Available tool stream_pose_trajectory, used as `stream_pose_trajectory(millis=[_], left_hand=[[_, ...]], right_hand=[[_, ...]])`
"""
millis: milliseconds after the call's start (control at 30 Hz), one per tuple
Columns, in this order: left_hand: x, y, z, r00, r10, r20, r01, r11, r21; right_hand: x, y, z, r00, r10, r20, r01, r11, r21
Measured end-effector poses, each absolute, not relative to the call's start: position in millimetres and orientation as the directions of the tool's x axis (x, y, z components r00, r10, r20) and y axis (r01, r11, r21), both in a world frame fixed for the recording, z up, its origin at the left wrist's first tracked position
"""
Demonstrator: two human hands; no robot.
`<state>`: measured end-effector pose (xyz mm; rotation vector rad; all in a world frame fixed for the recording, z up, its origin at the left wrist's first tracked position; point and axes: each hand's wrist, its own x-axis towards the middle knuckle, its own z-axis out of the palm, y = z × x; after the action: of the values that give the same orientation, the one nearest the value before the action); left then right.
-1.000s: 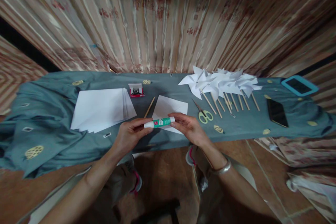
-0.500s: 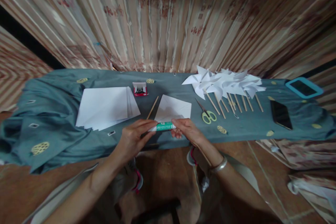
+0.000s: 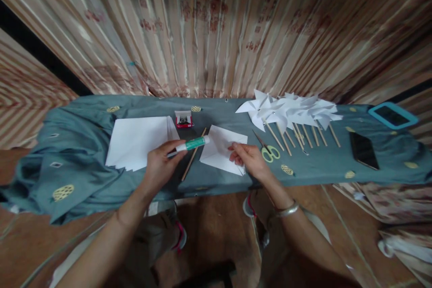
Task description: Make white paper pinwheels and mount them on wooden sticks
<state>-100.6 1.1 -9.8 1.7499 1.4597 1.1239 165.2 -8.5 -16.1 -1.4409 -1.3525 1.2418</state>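
Observation:
My left hand (image 3: pixel 164 162) grips a green-and-white glue stick (image 3: pixel 192 144), which points to the right above the table. Beneath it lies a thin wooden stick (image 3: pixel 193 155) on the cloth. My right hand (image 3: pixel 248 158) is over the right part of a white folded or creased paper sheet (image 3: pixel 219 146). Its fingers are curled together, thumb against forefinger; whether anything is between them is hidden. Just right of that hand are green-handled scissors (image 3: pixel 270 153), blades pointing away to the upper left.
A stack of white paper (image 3: pixel 138 141) lies at left, near a small red open box (image 3: pixel 183 119) of dark bits. White paper pinwheels (image 3: pixel 290 110) on wooden sticks lie at the back right. A black phone (image 3: pixel 363 150) and a blue-framed device (image 3: pixel 393 114) rest at the right end.
My right hand has let go of the glue stick's end and moved right, over the paper. My left hand has moved left and up with the glue stick, now tilted.

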Motion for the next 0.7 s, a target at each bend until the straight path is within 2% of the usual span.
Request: stream_pose_trajectory(millis=[100,200,300,433,567,700], left_hand=[[-100,9,-10,-0.088,0.995,0.050,0.312,-0.020,0.950],[-90,3,-7,-0.041,0.998,-0.057,0.172,0.064,0.983],[-79,-6,-5,0.024,0.994,-0.103,0.123,0.100,0.987],[-69,-12,-3,0.096,0.986,-0.140,0.094,0.131,0.987],[-63,-13,-2,0.147,0.981,-0.123,0.074,0.113,0.991],[-62,-16,0,0.189,0.982,-0.031,0.122,0.008,0.993]], right_hand=[[178,-9,-19,0.000,0.999,-0.033,0.217,-0.032,-0.976],[176,-13,-19,-0.015,0.999,-0.053,0.134,-0.050,-0.990],[168,-15,-16,-0.104,0.990,-0.094,0.025,-0.092,-0.995],[163,-17,-11,-0.194,0.977,-0.092,-0.094,-0.112,-0.989],[163,-19,-10,-0.215,0.966,-0.143,-0.078,-0.163,-0.983],[163,-20,-10,-0.264,0.944,-0.197,-0.071,-0.222,-0.972]])
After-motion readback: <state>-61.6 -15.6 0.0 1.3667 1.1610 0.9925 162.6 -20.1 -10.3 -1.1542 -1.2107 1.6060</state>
